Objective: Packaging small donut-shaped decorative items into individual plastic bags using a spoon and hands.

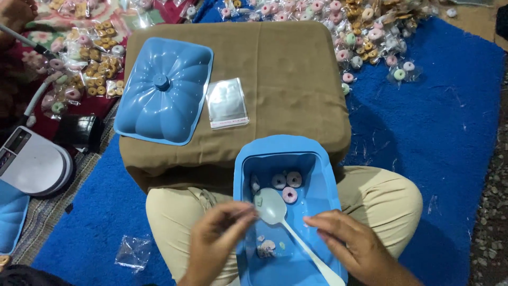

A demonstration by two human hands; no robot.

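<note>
Both hands over blue tub on lap, white spoon between them.
Left hand [219,235] fingertips pinched at spoon [283,222] bowl, blurred, grip unclear; right hand [352,246] fingers loosely curled beside handle, holding nothing I can see; spoon rests in tub [325,175] near few ring sweets [288,186]; probably light, stiff, slick plastic; grab mid-handle; lid [164,90] and clear bag [226,103] on brown cushion [286,63] beyond.

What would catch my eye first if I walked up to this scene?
Probably the bright blue tub on the person's lap, with a few pink ring-shaped sweets inside and a pale spoon between the two hands, left hand and right hand. Next, its matching blue lid on the brown cushion, and the heaps of bagged sweets on the floor beyond.
</note>
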